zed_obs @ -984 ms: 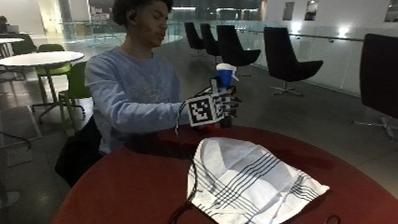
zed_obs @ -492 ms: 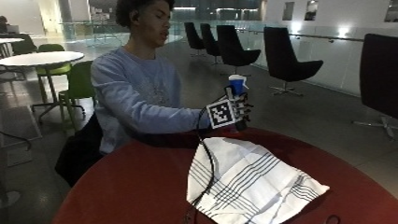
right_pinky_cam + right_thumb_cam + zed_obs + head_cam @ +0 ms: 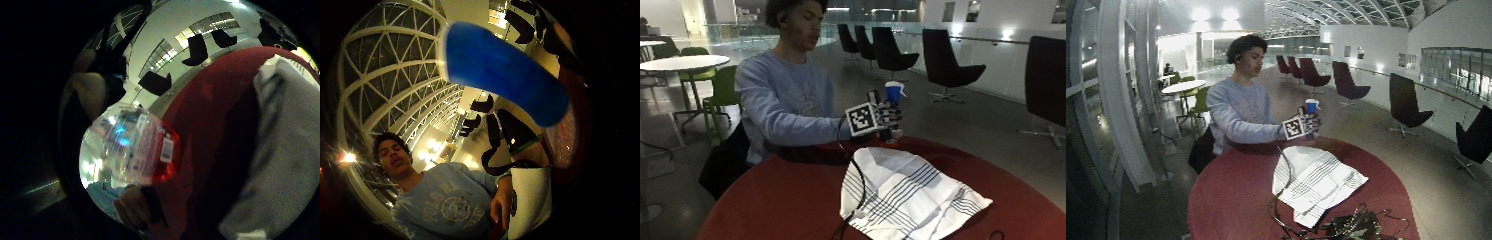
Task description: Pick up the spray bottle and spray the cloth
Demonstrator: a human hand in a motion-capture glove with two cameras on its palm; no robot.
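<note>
The right hand (image 3: 887,119) has its grip wrapped round the upright spray bottle (image 3: 893,93), held above the cloth (image 3: 909,197).

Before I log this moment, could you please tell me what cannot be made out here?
- Gloved right hand: fingers round the blue-topped clear plastic spray bottle hidden by the marker, outside view.
- Nozzle direction: too small, both outside views.
- White striped cloth: wet or dry, not discernible.
- Bottle's liquid level: blurred, little-finger palm view.
</note>
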